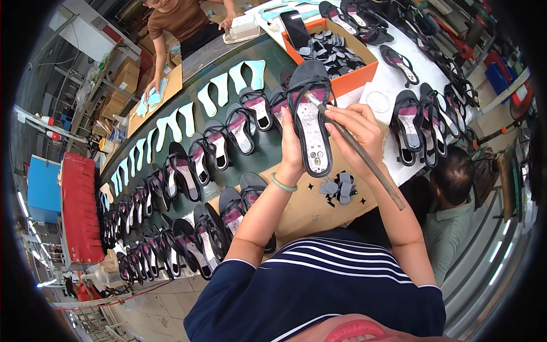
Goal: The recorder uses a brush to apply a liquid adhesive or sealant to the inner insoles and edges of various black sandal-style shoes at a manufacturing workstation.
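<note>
My left hand grips a black strappy sandal from its left side, toe end pointing away from me. Its insole shows a whitish, bare footbed and purple lining under the straps. In my right hand is a long-handled brush, its fingers closed round the handle. The brush's tip reaches under the sandal's straps, against the purple part. Below the sandal, small grey and black pad pieces lie heaped on brown paper.
Rows of similar sandals and pale blue-edged insoles line the green table. Ahead stands an orange box of small grey pieces, a phone at its edge. One person works across the table; another is at right.
</note>
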The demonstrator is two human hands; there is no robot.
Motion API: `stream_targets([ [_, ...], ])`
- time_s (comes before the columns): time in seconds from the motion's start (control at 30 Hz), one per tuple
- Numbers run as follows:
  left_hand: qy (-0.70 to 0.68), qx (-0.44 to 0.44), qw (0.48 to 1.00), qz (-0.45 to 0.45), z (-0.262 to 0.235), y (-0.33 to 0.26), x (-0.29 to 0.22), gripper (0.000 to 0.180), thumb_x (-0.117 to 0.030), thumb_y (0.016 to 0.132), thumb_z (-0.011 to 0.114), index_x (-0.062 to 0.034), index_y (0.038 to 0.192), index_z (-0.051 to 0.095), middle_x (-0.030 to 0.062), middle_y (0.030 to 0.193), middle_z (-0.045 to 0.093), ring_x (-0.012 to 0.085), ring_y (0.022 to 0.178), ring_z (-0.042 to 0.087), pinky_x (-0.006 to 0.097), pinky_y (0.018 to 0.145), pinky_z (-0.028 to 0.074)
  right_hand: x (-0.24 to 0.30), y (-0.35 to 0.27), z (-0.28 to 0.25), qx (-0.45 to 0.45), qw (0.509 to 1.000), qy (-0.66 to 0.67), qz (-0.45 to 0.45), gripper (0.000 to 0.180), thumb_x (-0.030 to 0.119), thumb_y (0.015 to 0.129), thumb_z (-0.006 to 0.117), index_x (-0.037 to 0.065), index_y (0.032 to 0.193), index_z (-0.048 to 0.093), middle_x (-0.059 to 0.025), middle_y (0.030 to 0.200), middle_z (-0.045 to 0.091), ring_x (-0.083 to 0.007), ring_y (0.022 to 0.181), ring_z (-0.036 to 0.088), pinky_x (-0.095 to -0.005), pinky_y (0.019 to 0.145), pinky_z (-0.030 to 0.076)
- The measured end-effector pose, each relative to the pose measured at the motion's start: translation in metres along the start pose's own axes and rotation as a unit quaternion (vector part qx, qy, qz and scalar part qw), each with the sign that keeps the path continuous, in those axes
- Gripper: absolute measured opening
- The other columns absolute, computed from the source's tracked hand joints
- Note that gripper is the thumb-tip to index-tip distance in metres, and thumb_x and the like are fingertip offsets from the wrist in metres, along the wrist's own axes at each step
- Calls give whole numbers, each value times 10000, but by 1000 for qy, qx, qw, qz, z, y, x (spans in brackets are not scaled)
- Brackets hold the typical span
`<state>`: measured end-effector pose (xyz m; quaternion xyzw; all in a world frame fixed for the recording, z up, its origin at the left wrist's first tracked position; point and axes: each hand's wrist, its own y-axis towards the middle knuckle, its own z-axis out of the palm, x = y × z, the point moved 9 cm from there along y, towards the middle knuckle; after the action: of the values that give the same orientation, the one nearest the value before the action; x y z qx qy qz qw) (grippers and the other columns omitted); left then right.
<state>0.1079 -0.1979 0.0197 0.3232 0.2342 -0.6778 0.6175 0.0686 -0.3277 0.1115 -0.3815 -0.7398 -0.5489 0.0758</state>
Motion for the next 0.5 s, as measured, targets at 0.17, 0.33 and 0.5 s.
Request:
stream_targets([
  [0.17,24,-30,999,-7,-4,-2,2,644,-576,1013,238,-57,1187,579,46,978,666,112,790,659,248,682,555,2,3,6,-2,1000,0,-15,247,40,748,734,39,995,729,-96,990,720,-248,847,573,-323,764,496],
  [0.33,19,-48,999,6,-5,-2,1,621,-551,1023,228,-63,1206,565,52,1015,658,117,837,654,260,723,554,2,3,12,-2,1000,8,-15,250,33,750,735,31,1000,726,-94,1009,718,-234,839,565,-316,756,488],
  [0.5,42,-61,997,2,-6,-6,0,615,-547,1024,229,-62,1211,559,55,1037,652,127,865,653,267,757,553,3,2,15,13,1000,10,-9,256,13,761,737,23,1017,722,-103,1049,715,-235,856,565,-314,777,481],
])
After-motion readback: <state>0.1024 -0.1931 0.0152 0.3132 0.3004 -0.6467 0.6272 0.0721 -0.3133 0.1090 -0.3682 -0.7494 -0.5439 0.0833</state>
